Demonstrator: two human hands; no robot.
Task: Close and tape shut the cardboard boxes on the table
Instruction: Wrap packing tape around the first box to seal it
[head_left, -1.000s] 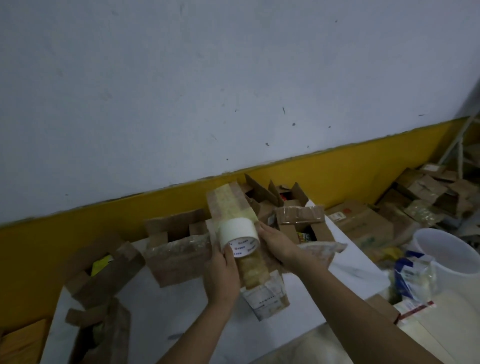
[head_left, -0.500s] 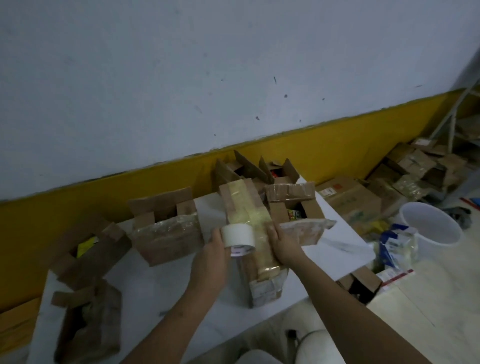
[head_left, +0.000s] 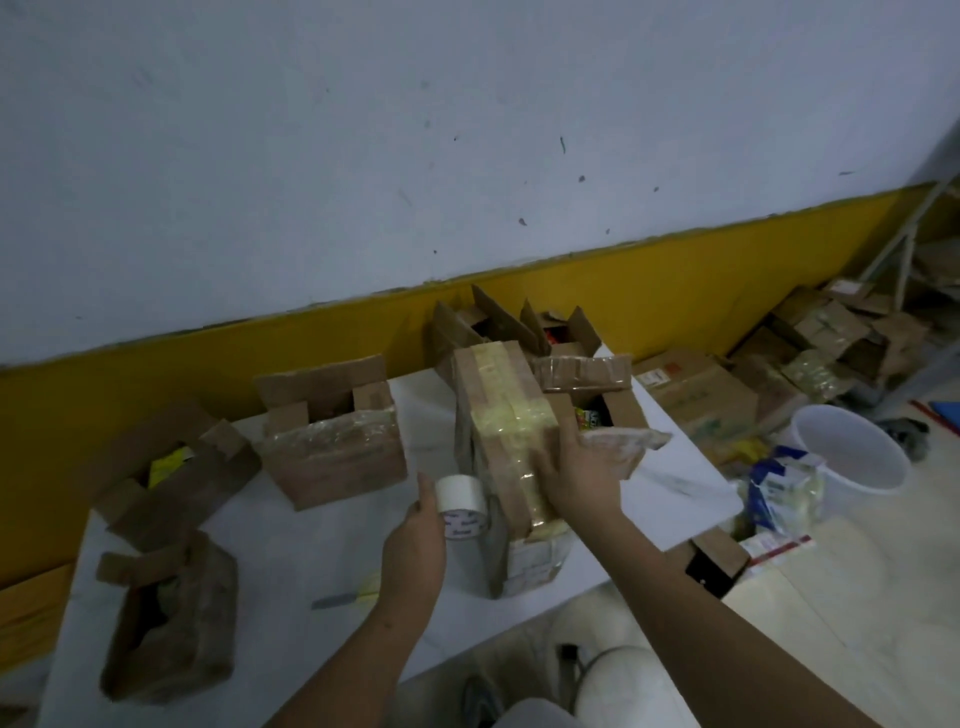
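The left hand (head_left: 415, 543) has its grip curled round one white roll of tape (head_left: 461, 512), thumb up the roll's left side. It holds the roll just above the desk (head_left: 291, 561), just beside the near left corner of the sealed box (head_left: 501, 426). The right hand (head_left: 582, 470) has a released grip, its fingers lying straight and spread on the right edge of that box's top, resting there without closing round it. The sealed box stands in the middle of the frame, flaps down, with glossy yellowish tape running along its length and another band across it.

Around it on the desk I count six boxes with flaps up. The middle-left box (head_left: 332, 452) sits just left of the sealed one. The far-left box (head_left: 171, 467) and the lower-left box (head_left: 166, 618) sit at the left of the frame, one above the other. The right-hand box (head_left: 587, 374) is just beside the sealed one, with coloured packets showing inside. One rear box (head_left: 470, 332) and a second rear box (head_left: 563, 330) stand by the wall's yellow band.

One slim grey tool (head_left: 337, 601) lies on the desk in the lower centre, too blurred to name. On the floor at the right stand one white bucket (head_left: 852, 452), a heap of cardboard boxes (head_left: 696, 395) and some blue-and-white packets (head_left: 779, 488).
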